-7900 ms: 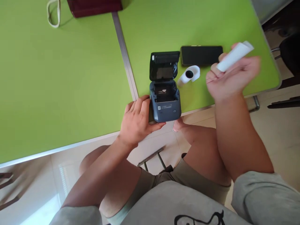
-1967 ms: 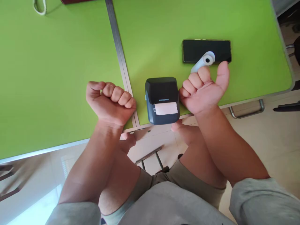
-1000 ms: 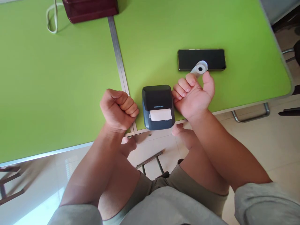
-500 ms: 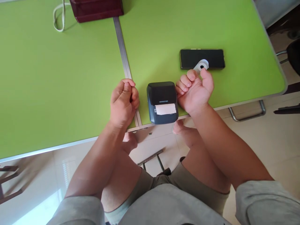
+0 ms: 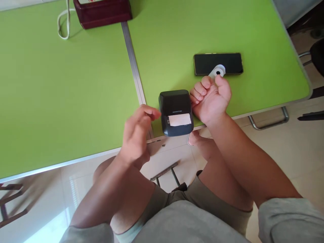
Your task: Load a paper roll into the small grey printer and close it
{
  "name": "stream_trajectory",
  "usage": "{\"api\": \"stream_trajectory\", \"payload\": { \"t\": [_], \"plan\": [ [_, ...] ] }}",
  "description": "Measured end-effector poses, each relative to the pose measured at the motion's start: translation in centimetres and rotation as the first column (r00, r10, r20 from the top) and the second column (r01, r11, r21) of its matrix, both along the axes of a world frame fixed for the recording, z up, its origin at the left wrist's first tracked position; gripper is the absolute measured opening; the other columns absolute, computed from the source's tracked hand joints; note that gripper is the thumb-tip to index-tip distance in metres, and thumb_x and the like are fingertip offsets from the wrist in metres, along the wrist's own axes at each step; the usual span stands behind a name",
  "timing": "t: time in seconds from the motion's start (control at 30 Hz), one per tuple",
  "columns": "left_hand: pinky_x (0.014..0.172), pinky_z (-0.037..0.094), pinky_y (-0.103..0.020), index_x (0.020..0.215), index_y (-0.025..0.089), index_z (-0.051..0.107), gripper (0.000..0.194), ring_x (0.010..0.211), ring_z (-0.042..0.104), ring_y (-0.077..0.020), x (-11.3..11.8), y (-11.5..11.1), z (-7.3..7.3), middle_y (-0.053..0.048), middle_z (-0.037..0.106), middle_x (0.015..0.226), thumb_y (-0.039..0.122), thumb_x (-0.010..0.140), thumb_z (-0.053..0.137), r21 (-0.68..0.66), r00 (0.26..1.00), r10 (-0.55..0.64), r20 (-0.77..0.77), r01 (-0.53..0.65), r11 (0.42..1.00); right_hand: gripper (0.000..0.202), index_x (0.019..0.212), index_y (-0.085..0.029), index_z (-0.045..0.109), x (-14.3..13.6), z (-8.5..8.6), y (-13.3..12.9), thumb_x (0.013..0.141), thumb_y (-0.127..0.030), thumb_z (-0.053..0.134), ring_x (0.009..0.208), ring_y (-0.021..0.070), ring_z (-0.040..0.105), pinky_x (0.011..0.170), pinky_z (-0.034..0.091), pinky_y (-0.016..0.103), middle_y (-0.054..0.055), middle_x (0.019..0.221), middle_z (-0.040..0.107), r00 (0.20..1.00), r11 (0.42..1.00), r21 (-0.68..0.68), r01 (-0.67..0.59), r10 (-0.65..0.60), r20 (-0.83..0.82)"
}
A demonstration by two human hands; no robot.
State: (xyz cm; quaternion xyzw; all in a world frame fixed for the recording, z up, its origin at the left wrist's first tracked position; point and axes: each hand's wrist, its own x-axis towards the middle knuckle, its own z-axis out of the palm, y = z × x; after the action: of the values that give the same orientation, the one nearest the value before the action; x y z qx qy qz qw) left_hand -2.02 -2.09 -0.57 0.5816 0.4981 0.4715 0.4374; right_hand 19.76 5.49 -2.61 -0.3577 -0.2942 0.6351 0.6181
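Note:
A small dark label printer (image 5: 175, 101) stands at the table's near edge, with a strip of white paper (image 5: 180, 119) coming out of its front slot. My left hand (image 5: 138, 131) is just left of it, slightly blurred, fingers bent loosely and pointing at the printer's side; nothing shows in it. Palm up, my right hand (image 5: 211, 98) rests on the table against or close to the printer's right side, fingers loosely curled and thumb apart. Past its thumb tip, a small white paper roll (image 5: 221, 69) overlaps the front of a black phone (image 5: 217, 60); the roll's lower part is hidden.
The green table (image 5: 88, 84) has a metal seam (image 5: 133, 64) running across it. At the far side is a dark red box (image 5: 103, 15) with a white cord (image 5: 59, 25). A metal table leg bar (image 5: 269, 126) shows below the right edge.
My left hand has come down toward me and its closed fingers have loosened, reaching toward the printer's left side. My right hand, the roll and the phone look unchanged.

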Motion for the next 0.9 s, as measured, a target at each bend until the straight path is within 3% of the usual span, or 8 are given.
{"api": "stream_trajectory", "payload": {
  "t": [0.07, 0.17, 0.33, 0.43, 0.53, 0.6, 0.77, 0.9],
  "plan": [
    [0.102, 0.056, -0.045, 0.127, 0.02, 0.064, 0.045, 0.12, 0.064, -0.0278, 0.3, -0.7, -0.8, -0.013, 0.067, 0.127, 0.051, 0.094, 0.06, 0.096, 0.955, -0.097, -0.281, 0.129, 0.987, 0.065, 0.062, -0.023, 0.026, -0.1, 0.0, 0.1, 0.082, -0.073, 0.064, 0.05, 0.0098, 0.018, 0.046, 0.02, 0.027, -0.006, 0.061, 0.016, 1.0, 1.0, -0.005, 0.0, 0.0, -0.02],
    [0.111, 0.055, -0.052, 0.156, 0.013, 0.04, 0.087, 0.144, 0.053, -0.0374, 0.0, -1.4, -2.0, -0.022, 0.048, 0.156, 0.063, 0.089, 0.066, 0.071, 0.8, -0.158, -0.578, 0.242, 0.968, 0.065, 0.063, -0.023, 0.027, -0.3, 0.0, 0.4, 0.081, -0.072, 0.067, 0.05, 0.0093, 0.02, 0.045, 0.02, 0.026, -0.006, 0.061, 0.017, 0.999, 1.0, -0.011, -0.005, 0.004, -0.038],
    [0.116, 0.053, -0.051, 0.166, 0.017, 0.027, 0.097, 0.149, 0.05, -0.0382, -0.4, -2.0, -2.9, -0.019, 0.042, 0.165, 0.057, 0.088, 0.069, 0.031, 0.675, -0.164, -0.72, 0.268, 0.963, 0.054, 0.064, -0.024, 0.033, -0.5, 0.1, 0.4, 0.08, -0.057, 0.073, 0.05, 0.0093, 0.021, 0.046, 0.021, 0.027, -0.006, 0.059, 0.022, 0.998, 0.999, -0.048, 0.0, 0.003, 0.061],
    [0.117, 0.053, -0.053, 0.168, 0.021, 0.025, 0.108, 0.15, 0.048, -0.0408, -0.1, -2.1, -3.3, -0.019, 0.039, 0.168, 0.063, 0.082, 0.075, 0.058, 0.644, -0.104, -0.758, 0.226, 0.972, 0.044, 0.06, -0.024, 0.036, -0.7, 0.1, -0.6, 0.087, -0.043, 0.065, 0.051, 0.0103, 0.022, 0.047, 0.017, 0.028, -0.005, 0.056, 0.026, 0.943, 0.997, -0.029, 0.077, -0.063, 0.328],
    [0.115, 0.054, -0.053, 0.167, 0.021, 0.028, 0.114, 0.151, 0.047, -0.0426, 0.3, -2.1, -3.7, -0.019, 0.036, 0.171, 0.074, 0.078, 0.076, 0.078, 0.637, -0.064, -0.768, 0.192, 0.978, 0.049, 0.056, -0.022, 0.034, -0.7, 0.2, -2.0, 0.094, -0.031, 0.063, 0.054, 0.011, 0.026, 0.053, 0.019, 0.031, -0.004, 0.054, 0.027, 0.729, 0.992, 0.094, 0.085, -0.126, 0.673],
    [0.117, 0.053, -0.053, 0.166, 0.021, 0.031, 0.114, 0.151, 0.048, -0.0423, 0.3, -1.9, -3.9, -0.019, 0.037, 0.17, 0.079, 0.078, 0.074, 0.091, 0.652, -0.054, -0.756, 0.186, 0.978, 0.053, 0.056, -0.021, 0.032, -0.5, 0.4, -2.7, 0.097, -0.031, 0.063, 0.056, 0.0111, 0.026, 0.056, 0.018, 0.033, -0.004, 0.054, 0.026, 0.617, 0.989, 0.147, 0.026, -0.132, 0.776],
    [0.122, 0.048, -0.05, 0.162, 0.018, 0.041, 0.106, 0.151, 0.049, -0.0386, 0.0, -1.3, -3.5, -0.02, 0.044, 0.166, 0.086, 0.083, 0.06, 0.122, 0.739, -0.086, -0.668, 0.224, 0.967, 0.059, 0.058, -0.021, 0.03, -0.1, 0.6, -2.6, 0.101, -0.044, 0.063, 0.056, 0.0123, 0.022, 0.058, 0.017, 0.035, -0.003, 0.054, 0.025, 0.616, 0.981, 0.17, -0.094, -0.077, 0.784],
    [0.118, 0.051, -0.053, 0.151, 0.014, 0.054, 0.106, 0.146, 0.054, -0.0418, -0.1, -0.8, -3.4, -0.025, 0.047, 0.162, 0.09, 0.079, 0.06, 0.144, 0.778, -0.074, -0.623, 0.208, 0.968, 0.059, 0.059, -0.022, 0.03, 0.1, 0.5, -2.1, 0.102, -0.05, 0.059, 0.056, 0.0123, 0.025, 0.058, 0.018, 0.035, -0.003, 0.054, 0.027, 0.615, 0.98, 0.135, -0.148, -0.016, 0.789]
  ]
}}
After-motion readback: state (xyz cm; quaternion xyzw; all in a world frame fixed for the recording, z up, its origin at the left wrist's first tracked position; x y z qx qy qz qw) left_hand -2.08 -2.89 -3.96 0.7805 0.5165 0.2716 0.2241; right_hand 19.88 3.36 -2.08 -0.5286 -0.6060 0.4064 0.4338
